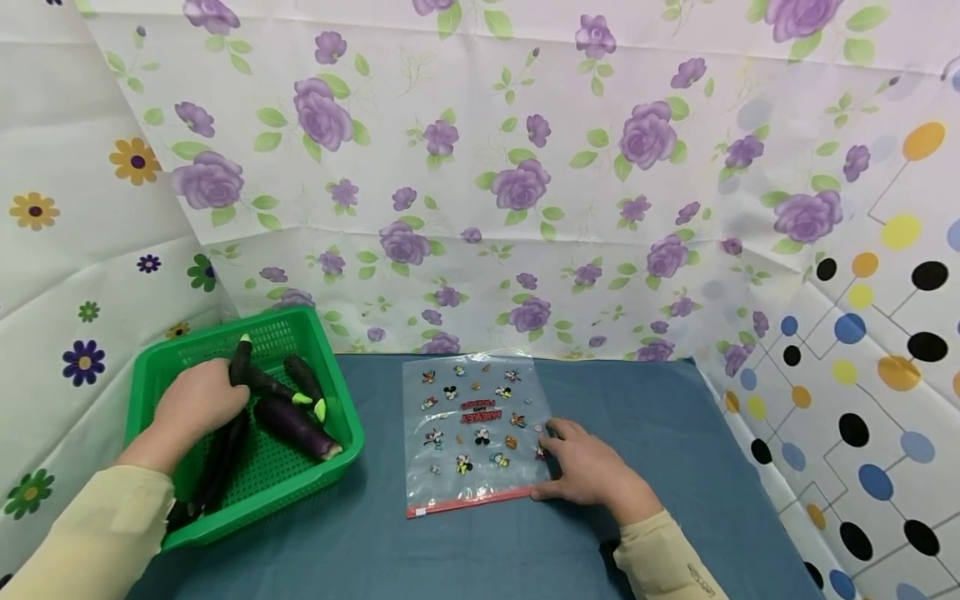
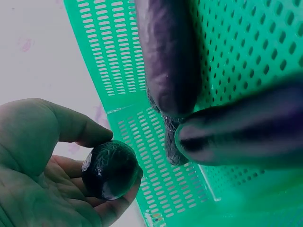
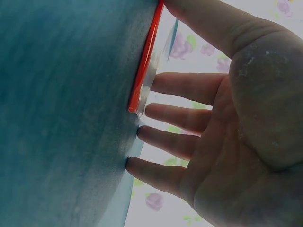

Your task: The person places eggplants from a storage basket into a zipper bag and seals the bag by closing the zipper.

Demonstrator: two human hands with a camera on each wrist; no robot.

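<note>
My left hand (image 1: pixel 197 404) is over the green basket (image 1: pixel 262 498) and grips a dark eggplant (image 2: pixel 111 169). Thumb and fingers curl round it in the left wrist view, where its rounded end faces the camera. Several other eggplants lie in the basket, among them a plump purple one (image 1: pixel 291 425) and a smaller dark one (image 1: pixel 303 377). My right hand (image 1: pixel 592 468) rests at the right side of a clear zip bag (image 1: pixel 450 454) printed with cartoon figures. Its fingers are spread and fairly straight, touching the bag's edge near the red zip strip (image 3: pixel 144 61).
A blue cloth (image 1: pixel 360 542) covers the table, with basket and bag lying on it side by side. Behind stands a sheet with purple roses (image 1: pixel 521 185). Patterned sheets also close off the left and right sides.
</note>
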